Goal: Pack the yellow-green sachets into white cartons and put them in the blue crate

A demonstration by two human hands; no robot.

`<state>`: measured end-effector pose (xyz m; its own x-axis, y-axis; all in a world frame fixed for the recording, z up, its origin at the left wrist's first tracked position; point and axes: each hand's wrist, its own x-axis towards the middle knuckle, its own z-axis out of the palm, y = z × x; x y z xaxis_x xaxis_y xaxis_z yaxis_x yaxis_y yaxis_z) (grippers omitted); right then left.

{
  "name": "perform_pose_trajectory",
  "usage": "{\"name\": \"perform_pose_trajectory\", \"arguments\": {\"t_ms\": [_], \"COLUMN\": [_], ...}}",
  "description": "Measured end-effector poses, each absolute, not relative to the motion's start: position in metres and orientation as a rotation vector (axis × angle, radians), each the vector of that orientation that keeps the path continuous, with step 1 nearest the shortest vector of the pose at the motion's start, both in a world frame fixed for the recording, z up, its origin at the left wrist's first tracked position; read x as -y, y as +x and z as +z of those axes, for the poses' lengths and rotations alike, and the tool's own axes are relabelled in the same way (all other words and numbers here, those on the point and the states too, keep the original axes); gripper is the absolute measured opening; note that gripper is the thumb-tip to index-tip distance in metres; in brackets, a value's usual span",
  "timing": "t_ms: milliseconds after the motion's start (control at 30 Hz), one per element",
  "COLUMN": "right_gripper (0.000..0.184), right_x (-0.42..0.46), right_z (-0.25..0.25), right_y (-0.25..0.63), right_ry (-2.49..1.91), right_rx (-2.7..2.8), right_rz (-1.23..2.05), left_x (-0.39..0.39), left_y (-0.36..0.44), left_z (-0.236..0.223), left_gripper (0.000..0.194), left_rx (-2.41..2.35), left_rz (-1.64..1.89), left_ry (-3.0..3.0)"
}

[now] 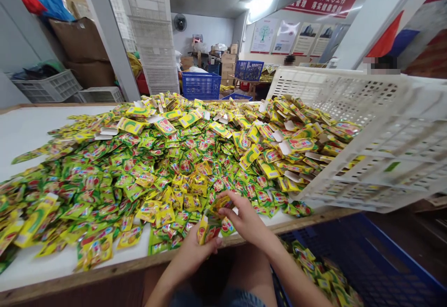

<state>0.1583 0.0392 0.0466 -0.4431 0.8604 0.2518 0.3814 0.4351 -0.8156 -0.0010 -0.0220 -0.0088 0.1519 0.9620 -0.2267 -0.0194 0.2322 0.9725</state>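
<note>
Near the front edge of the table, my left hand [196,249] is closed round a small yellow box [202,230] with red print. My right hand [246,221] pinches a yellow packet [220,203] just above and right of that box. Whether there is more than one packet in those fingers I cannot tell. Beyond both hands spreads a heap of green packets [118,167] with red print, with yellow packets [195,181] among them. Yellow flat boxes [190,118], several with white flaps standing open, lie on the heap's far side and right.
A white crate [366,167] lies tipped on its side at the right, boxes spilling from its mouth. Below the table's wooden edge [118,262], a blue crate [370,251] holds packets. Stacked white crates [152,37] and blue baskets [201,85] stand behind. People are partly visible beyond.
</note>
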Motion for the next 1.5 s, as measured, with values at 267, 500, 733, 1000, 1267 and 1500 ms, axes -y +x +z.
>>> {"name": "perform_pose_trajectory", "arguments": {"t_ms": [267, 500, 733, 1000, 1267, 1500], "right_gripper": [0.028, 0.025, 0.019, 0.01, 0.007, 0.013], "right_x": [-0.031, -0.033, -0.022, -0.015, -0.014, -0.014], "right_z": [0.048, 0.045, 0.042, 0.029, 0.028, -0.005], "right_y": [0.146, 0.153, 0.148, 0.154, 0.153, 0.149], "right_ry": [-0.996, -0.996, -0.984, -1.07, -1.022, -1.041], "right_rx": [2.235, 2.151, 2.161, 1.927, 2.161, 1.824], "right_rz": [0.796, 0.722, 0.662, 0.588, 0.674, 0.929], "left_x": [0.021, 0.014, 0.013, 0.006, -0.002, 0.011], "left_y": [-0.002, -0.002, -0.005, -0.005, 0.002, -0.001], "left_z": [-0.015, -0.011, -0.013, -0.02, -0.025, -0.031], "left_gripper": [0.035, 0.031, 0.033, 0.035, 0.037, 0.063], "left_rx": [-1.138, -1.088, -1.049, -1.057, -1.032, -1.102], "left_rz": [0.961, 0.929, 0.909, 0.943, 1.101, 1.493], "left_ry": [1.103, 1.136, 1.105, 1.168, 1.227, 1.026]}}
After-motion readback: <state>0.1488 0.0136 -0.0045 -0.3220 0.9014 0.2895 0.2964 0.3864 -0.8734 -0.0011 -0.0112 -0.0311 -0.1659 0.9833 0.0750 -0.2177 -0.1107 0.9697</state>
